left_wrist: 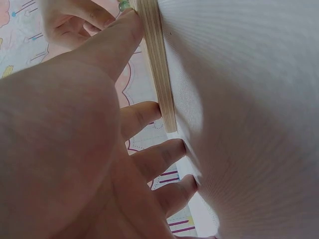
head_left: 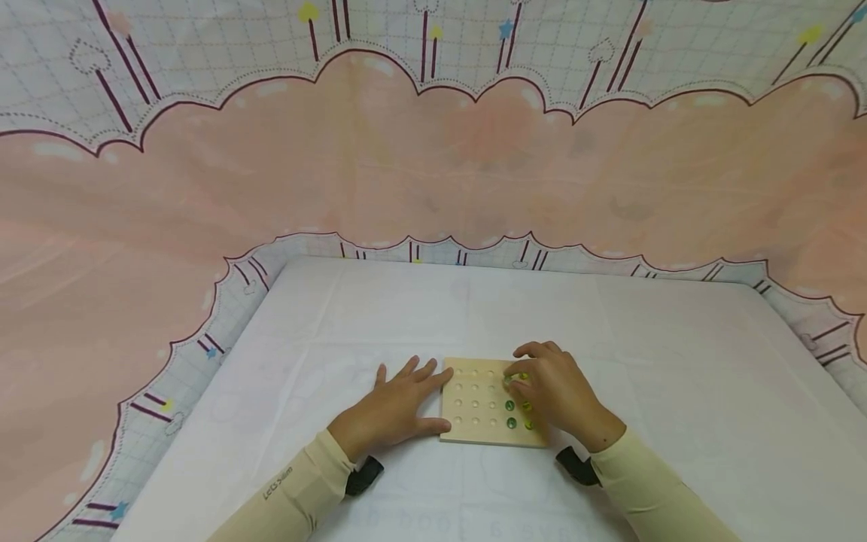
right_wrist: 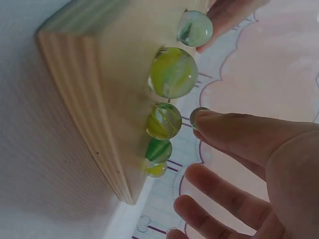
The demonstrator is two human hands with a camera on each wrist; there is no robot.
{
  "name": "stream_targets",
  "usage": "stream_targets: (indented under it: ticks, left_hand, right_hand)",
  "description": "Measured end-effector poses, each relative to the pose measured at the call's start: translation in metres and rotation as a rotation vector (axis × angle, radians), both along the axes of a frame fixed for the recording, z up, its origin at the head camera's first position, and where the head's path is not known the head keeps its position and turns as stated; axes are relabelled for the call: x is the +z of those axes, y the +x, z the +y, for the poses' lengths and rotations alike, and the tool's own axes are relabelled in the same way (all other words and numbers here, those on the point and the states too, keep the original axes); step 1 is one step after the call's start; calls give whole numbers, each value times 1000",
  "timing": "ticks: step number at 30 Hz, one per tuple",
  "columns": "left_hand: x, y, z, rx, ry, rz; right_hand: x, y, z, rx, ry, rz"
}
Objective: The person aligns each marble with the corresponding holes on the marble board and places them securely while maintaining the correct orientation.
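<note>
A square wooden board (head_left: 474, 403) with rows of shallow round hollows lies flat on the table. My left hand (head_left: 396, 410) is spread at its left edge, thumb and index fingertip touching the side and the other fingertips down on the cloth. Over the board's right part, my right hand (head_left: 558, 391) pinches a glass marble (right_wrist: 194, 118) between thumb and index finger, just off the board. Its other fingers are loosely bent. Green marbles (head_left: 511, 423) sit in one column of hollows, with yellow-streaked marbles (right_wrist: 173, 73) in the column to their right, partly hidden by my right hand.
A white cloth (head_left: 379, 316) covers the table under the board. Behind and beside it hangs a peach curtain (head_left: 433, 173) with a scalloped, patterned border. Dark wrist camera mounts (head_left: 364, 476) sit by both cream sleeves.
</note>
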State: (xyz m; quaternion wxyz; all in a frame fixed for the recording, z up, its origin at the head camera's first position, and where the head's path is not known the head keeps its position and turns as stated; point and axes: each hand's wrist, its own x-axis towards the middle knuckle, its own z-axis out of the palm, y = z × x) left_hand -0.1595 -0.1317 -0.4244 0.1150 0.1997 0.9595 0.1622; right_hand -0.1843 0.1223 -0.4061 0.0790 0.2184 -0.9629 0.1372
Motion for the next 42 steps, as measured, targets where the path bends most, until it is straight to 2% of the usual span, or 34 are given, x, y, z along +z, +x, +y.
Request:
stream_targets:
  ticks: [25, 42]
  left_hand:
    - [2, -2, 0, -7, -7, 0]
    - [1, -4, -1, -8, -17, 2]
  right_hand:
    - [-8, 0, 4, 43, 13, -13]
    - [-10, -1, 1, 27, 27, -16]
